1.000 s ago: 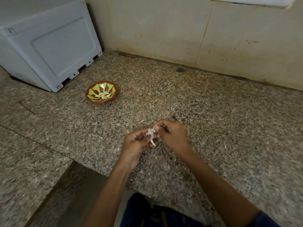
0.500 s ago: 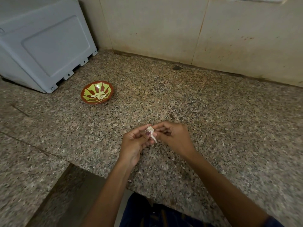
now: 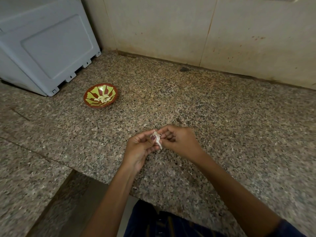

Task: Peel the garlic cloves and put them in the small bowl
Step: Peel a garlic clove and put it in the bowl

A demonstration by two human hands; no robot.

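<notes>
Fingers [image 3: 154, 138] of the left hand [image 3: 139, 149] curl round a garlic clove [image 3: 157, 139], thumb pressed on its skin, while the right hand [image 3: 179, 142] pinches the same clove from the other side, forefinger and thumb at its top where papery skin sticks up. Both hands hold it just above the stone counter [image 3: 222, 117], near the front edge and roughly in the middle of the scene.

Most of the clove looks white and papery, so I judge the peeling of this one is under way and not finished; a loose strip of skin hangs below the fingers. How much bare flesh is exposed is too small to tell.

Over to the far left sits the small bowl [image 3: 90, 95], red-brown with a yellow-green pattern, well apart from the hands. Several pale peeled cloves [image 3: 102, 98] already lie in its middle, so part of the job is plainly done. It stands just in front of a grey plastic box [image 3: 47, 48] that leans near the tiled wall [image 3: 171, 28].

No other unpeeled cloves show anywhere on the counter, so this may be the last one, though more could lie out of view. What remains, as I read it: strip off the rest of the skin, then carry the clove left and away to the bowl.
</notes>
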